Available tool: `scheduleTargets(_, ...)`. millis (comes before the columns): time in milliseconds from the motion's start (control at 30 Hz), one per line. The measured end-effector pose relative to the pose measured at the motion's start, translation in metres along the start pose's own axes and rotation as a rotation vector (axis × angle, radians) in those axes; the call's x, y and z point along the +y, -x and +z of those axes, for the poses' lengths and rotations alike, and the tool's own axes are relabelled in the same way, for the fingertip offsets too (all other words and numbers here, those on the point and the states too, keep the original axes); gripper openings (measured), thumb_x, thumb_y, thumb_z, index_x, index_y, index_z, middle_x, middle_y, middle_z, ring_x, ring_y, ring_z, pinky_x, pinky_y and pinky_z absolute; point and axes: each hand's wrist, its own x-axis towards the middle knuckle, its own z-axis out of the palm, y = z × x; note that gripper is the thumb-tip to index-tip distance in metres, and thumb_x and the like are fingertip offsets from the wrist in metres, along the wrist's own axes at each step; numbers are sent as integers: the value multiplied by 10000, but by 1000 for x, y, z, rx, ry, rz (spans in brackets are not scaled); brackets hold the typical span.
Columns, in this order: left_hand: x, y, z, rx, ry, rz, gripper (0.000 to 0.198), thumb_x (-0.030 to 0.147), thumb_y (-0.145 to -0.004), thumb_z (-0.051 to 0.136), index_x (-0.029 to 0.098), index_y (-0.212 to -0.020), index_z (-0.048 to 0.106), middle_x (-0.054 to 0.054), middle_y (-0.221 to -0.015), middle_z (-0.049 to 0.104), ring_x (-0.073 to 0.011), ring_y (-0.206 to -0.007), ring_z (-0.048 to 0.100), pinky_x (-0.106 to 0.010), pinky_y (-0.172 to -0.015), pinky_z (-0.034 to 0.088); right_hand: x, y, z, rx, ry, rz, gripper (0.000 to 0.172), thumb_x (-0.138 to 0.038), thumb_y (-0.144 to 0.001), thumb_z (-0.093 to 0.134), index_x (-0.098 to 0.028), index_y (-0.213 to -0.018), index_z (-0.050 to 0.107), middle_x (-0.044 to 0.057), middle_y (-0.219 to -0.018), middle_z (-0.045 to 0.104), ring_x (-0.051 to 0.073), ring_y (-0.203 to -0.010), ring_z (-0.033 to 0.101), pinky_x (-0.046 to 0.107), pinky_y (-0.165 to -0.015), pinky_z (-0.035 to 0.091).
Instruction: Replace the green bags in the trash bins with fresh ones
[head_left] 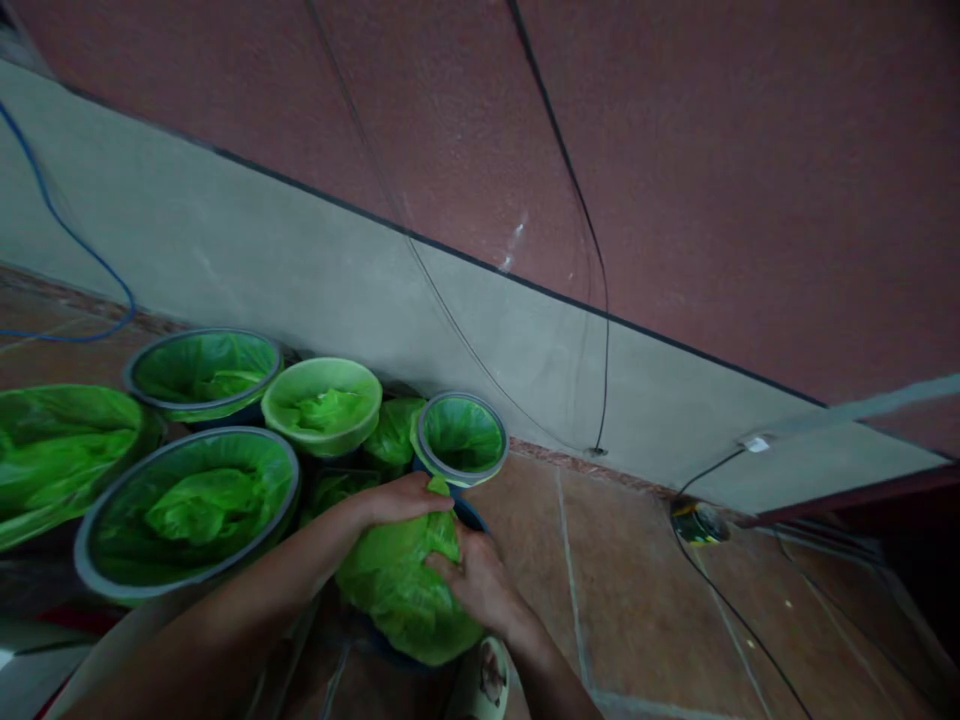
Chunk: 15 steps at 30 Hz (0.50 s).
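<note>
My left hand [390, 500] lies over the top of a crumpled green plastic bag [401, 590], fingers curled onto it. On the bag's right side my right hand [472, 580] pinches the plastic. The bag covers a dark round container [471, 515] on the floor, of which only a bit of rim shows. Just behind it stands a small bin [460, 436] with a grey rim, lined with a green bag.
Several more green-lined bins stand to the left: a large one [187, 510], one [204, 372] behind it, a light green one [324, 404] and one at the left edge [60, 450]. Wall [525, 340] with hanging cables runs behind. Brown tiled floor [637, 580] extends right.
</note>
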Motion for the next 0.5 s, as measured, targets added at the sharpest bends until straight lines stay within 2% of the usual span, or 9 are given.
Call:
scheduleTargets(67, 5, -2, -12, 122, -249, 76, 342, 504, -661, 730, 188, -560, 642, -29, -605, 671, -251, -699, 657, -323, -681, 479, 10, -11, 12, 42, -129, -12, 217, -361, -859, 593, -236, -959, 738, 62, -915, 740, 276, -885, 688, 386, -848, 516)
scheduleTargets(133, 11, -3, -30, 276, -345, 157, 363, 548, -669, 713, 189, -631, 671, -42, -683, 702, -272, -764, 674, -334, -719, 483, 15, -25, 17, 85, -319, 22, 254, -445, -857, 598, -232, -855, 737, 53, -820, 735, 261, -766, 683, 369, -751, 531)
scheduleTargets(200, 16, -2, -52, 491, -263, 216, 414, 570, -676, 700, 181, -819, 715, -62, -849, 745, -275, -855, 684, -339, -761, 493, 12, -46, 12, 187, -481, 92, 330, -529, -815, 633, -211, -822, 720, 56, -765, 726, 247, -671, 659, 361, -663, 530)
scheduleTargets(267, 19, 0, -73, 699, -80, 252, 468, 573, -701, 672, 170, -934, 707, -72, -907, 750, -262, -883, 684, -335, -777, 503, 0, -74, -4, 367, -525, 125, 379, -557, -768, 667, -185, -833, 706, 70, -775, 728, 245, -668, 651, 360, -643, 525)
scheduleTargets(333, 20, 5, -90, 831, 104, 284, 453, 562, -720, 652, 160, -922, 701, -69, -859, 747, -249, -874, 681, -333, -790, 508, -18, -109, -25, 568, -420, 69, 379, -535, -762, 662, -165, -840, 695, 88, -804, 731, 256, -732, 660, 357, -680, 519)
scheduleTargets(400, 21, 11, -101, 906, 234, 299, 431, 545, -698, 680, 153, -874, 705, -69, -830, 745, -252, -885, 677, -342, -818, 507, -37, -148, -40, 730, -246, -18, 393, -526, -834, 566, -155, -861, 690, 118, -838, 734, 279, -813, 666, 363, -722, 509)
scheduleTargets(467, 22, 17, -106, 928, 315, 293, 431, 533, -660, 719, 146, -848, 708, -75, -839, 748, -258, -901, 674, -350, -836, 503, -53, -189, -43, 861, -82, -39, 409, -482, -904, 478, -136, -948, 692, 164, -918, 734, 305, -922, 667, 380, -780, 503)
scheduleTargets(500, 23, 20, -108, 928, 343, 285, 434, 530, -648, 731, 144, -845, 709, -75, -845, 748, -256, -900, 673, -350, -836, 501, -59, -209, -38, 865, -23, -45, 419, -455, -934, 440, -123, -977, 692, 187, -939, 726, 316, -957, 665, 389, -795, 500)
